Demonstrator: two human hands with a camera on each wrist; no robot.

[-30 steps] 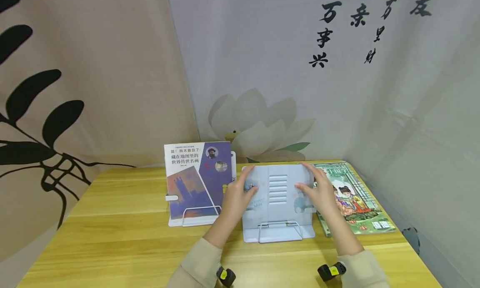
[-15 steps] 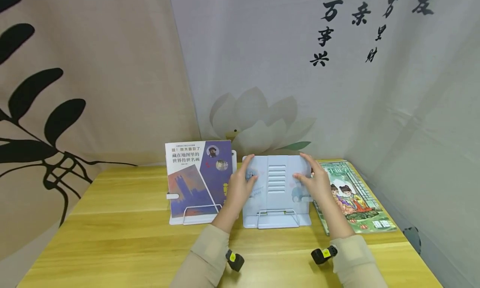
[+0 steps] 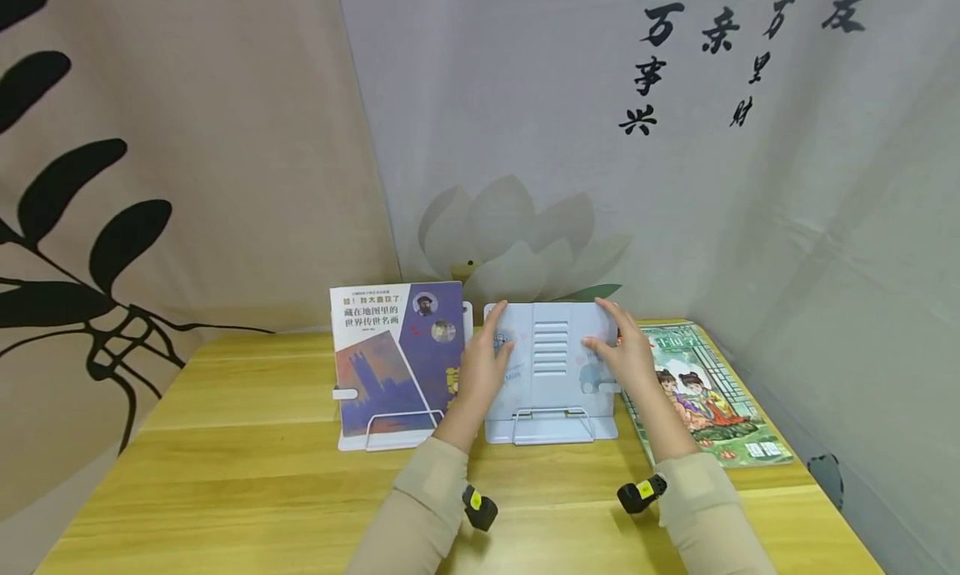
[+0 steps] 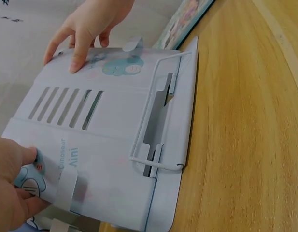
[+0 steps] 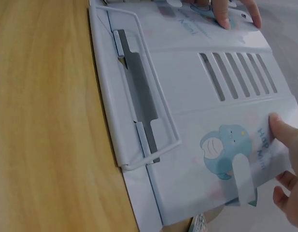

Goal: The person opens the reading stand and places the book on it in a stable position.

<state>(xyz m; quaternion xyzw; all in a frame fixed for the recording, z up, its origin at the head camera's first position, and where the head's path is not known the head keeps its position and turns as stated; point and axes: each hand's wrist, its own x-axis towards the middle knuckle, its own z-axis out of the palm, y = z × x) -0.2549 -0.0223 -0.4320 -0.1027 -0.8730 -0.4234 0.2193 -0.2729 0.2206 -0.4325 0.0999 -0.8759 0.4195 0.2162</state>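
A pale blue book stand (image 3: 550, 392) with slots, a wire page holder and small dinosaur prints stands tilted back on the table. My left hand (image 3: 482, 365) grips its left side edge, thumb on the front and the other fingers behind. On the opposite edge my right hand (image 3: 630, 360) holds it the same way, its thumb (image 5: 282, 129) on the front panel above a blue dinosaur. The wire holder (image 4: 153, 111) lies over the lower front, above the bottom ledge, in the left wrist view. Fingers behind the panel are partly hidden.
Close on the left, a purple and white book (image 3: 397, 358) leans on a similar white stand. A green illustrated book (image 3: 720, 400) lies flat at the right, partly behind my right forearm. The wooden table (image 3: 247, 475) ends at a fabric backdrop (image 3: 300, 183).
Both hands have moved the book stand away from me, toward the back of the table and level with the purple book's stand. The grip on its sides stays the same.
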